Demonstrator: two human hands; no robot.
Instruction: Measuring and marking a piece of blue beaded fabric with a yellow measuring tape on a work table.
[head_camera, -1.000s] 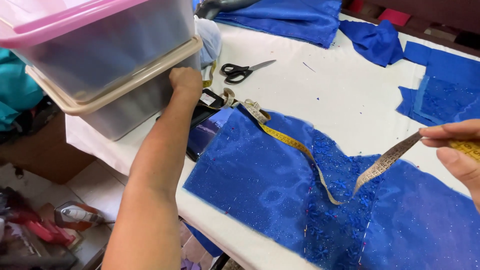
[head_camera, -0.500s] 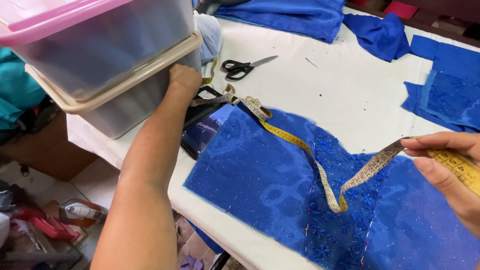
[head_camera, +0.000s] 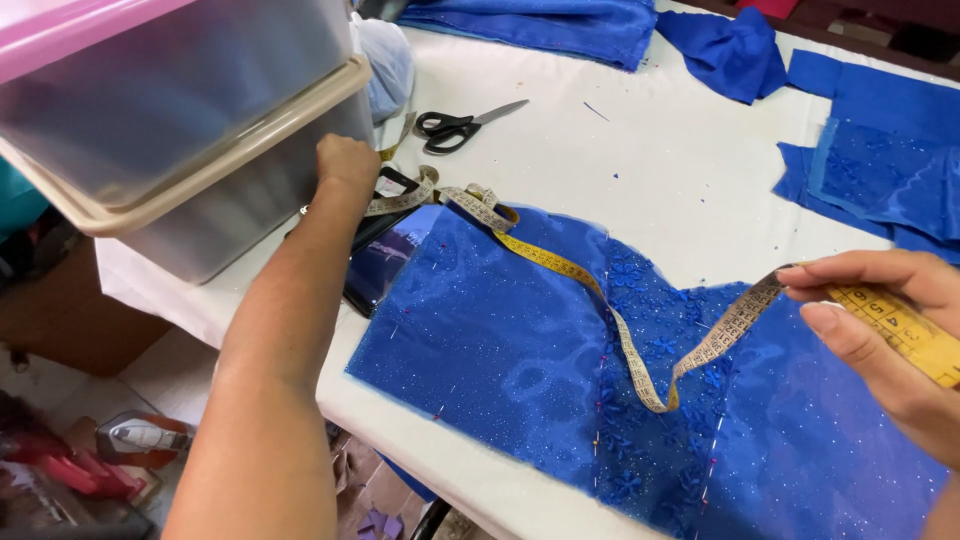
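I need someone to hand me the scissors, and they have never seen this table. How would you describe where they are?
Start at the stacked plastic bins on the white table's left edge. Just right of them, beyond the person's left hand, lie the scissors. Their black handles and bare metal blades set them apart from the yellow measuring tape nearby.

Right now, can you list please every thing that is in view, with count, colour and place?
storage boxes: two, clear, pink and beige lids, stacked top left
scissors: one, black handles, table top centre
measuring tape: one, yellow, across the cloth
sequinned fabric panel: one, blue, front centre, pinned
fabric pieces: several, blue, far and right edge
phone: one, dark, beside the panel
table: one, white
left hand: at the lower box
right hand: pinching the tape
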